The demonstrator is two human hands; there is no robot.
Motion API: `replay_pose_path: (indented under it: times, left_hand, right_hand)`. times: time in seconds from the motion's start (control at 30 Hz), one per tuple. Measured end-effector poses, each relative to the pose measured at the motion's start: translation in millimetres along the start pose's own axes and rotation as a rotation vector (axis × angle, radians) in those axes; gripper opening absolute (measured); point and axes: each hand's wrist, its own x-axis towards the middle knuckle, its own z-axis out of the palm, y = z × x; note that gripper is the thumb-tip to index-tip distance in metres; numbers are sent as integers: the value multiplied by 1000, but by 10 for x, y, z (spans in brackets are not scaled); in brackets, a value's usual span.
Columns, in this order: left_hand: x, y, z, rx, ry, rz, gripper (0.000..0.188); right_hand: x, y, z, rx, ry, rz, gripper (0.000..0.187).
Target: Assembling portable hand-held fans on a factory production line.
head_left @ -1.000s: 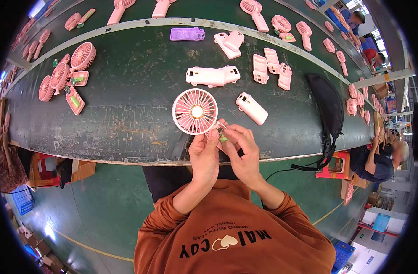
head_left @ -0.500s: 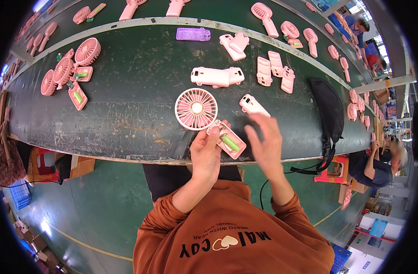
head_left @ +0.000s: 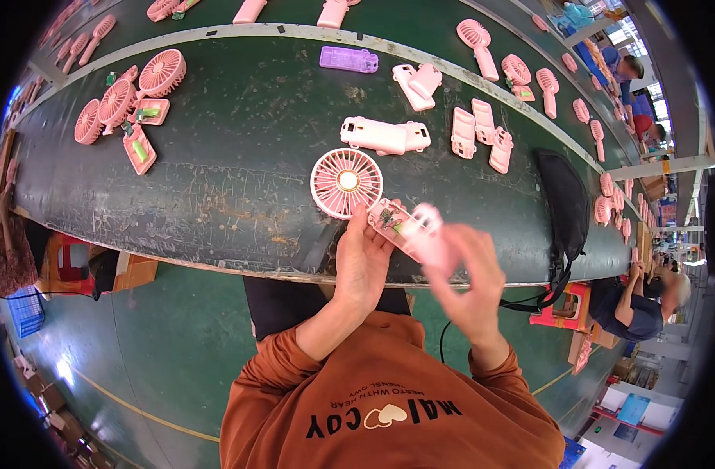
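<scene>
My left hand (head_left: 363, 262) is closed on the handle of a pink handheld fan (head_left: 346, 182). The fan's round grille points away from me, and its handle lies opened, showing wires and a green battery (head_left: 400, 227). Blurred by motion, my right hand (head_left: 473, 277) grips a pale pink handle cover (head_left: 432, 241). That cover is tilted over the lower part of the opened handle and hides some of it. Whether the two parts touch I cannot tell.
Several loose pink covers (head_left: 384, 136) and a purple cover (head_left: 349, 59) lie beyond the fan. Other opened fans (head_left: 117, 103) are grouped at the left. A black pouch (head_left: 562, 203) lies at the right edge of the dark green table (head_left: 240, 187). A person (head_left: 643, 301) sits far right.
My right hand has picked up the loose cover from the table and brought it toward me, over the opened handle. The head view has shifted slightly.
</scene>
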Motion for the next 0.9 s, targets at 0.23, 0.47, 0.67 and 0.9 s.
replay_pose_path:
  times: [0.23, 0.47, 0.67, 0.9]
  left_hand:
    - [45, -38, -22, -5, 14, -3, 50]
    - [34, -22, -23, 3, 31, -19, 46]
    - [-1, 21, 23, -68, 71, -37, 42]
    - [13, 9, -1, -10, -13, -36, 50]
  right_hand:
    - [41, 72, 396, -131, 27, -87, 49]
    - [51, 119, 337, -92, -43, -75, 47]
    - [58, 38, 181, -86, 70, -72, 47]
    - [-32, 62, 373, -108, 37, -153, 48]
